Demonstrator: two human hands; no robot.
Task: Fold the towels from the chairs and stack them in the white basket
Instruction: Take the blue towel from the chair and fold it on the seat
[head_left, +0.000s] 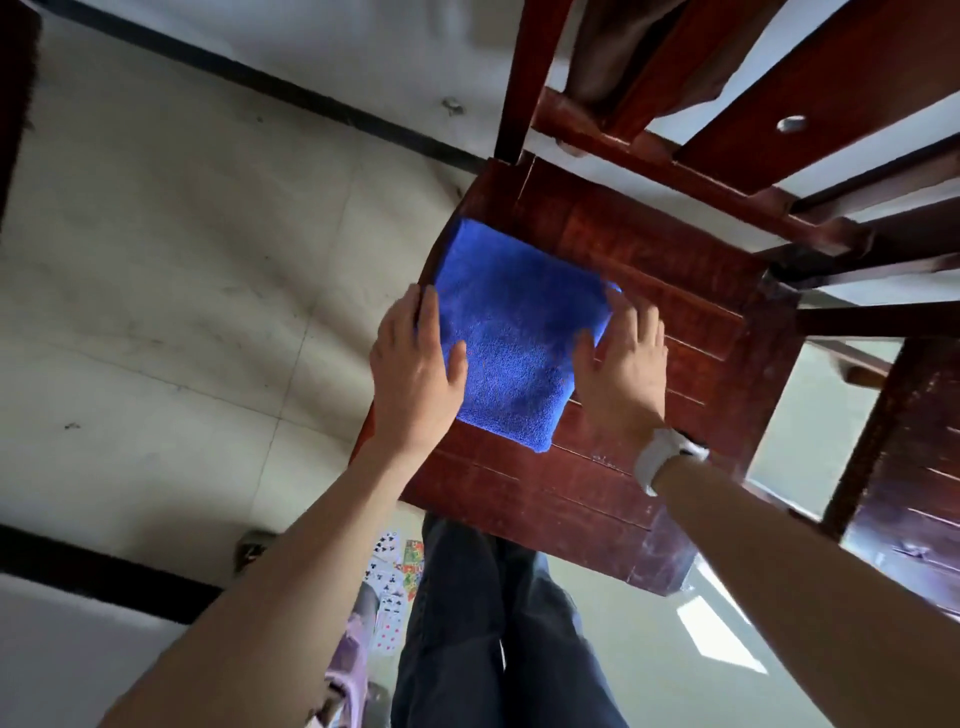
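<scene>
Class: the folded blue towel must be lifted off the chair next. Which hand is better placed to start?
Left hand: thumb lies on the blue towel, fingers wrap its edge. Right hand rests flat, mostly on the chair seat.

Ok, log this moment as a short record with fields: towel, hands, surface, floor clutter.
towel: blue towel, folded into a compact rectangle, lying flat on the seat
left hand: flat against the towel's left edge, thumb on top
right hand: fingers flat at the towel's right edge
surface: dark red wooden chair
floor clutter: playing cards by the person's legs
white basket: not in view
</scene>
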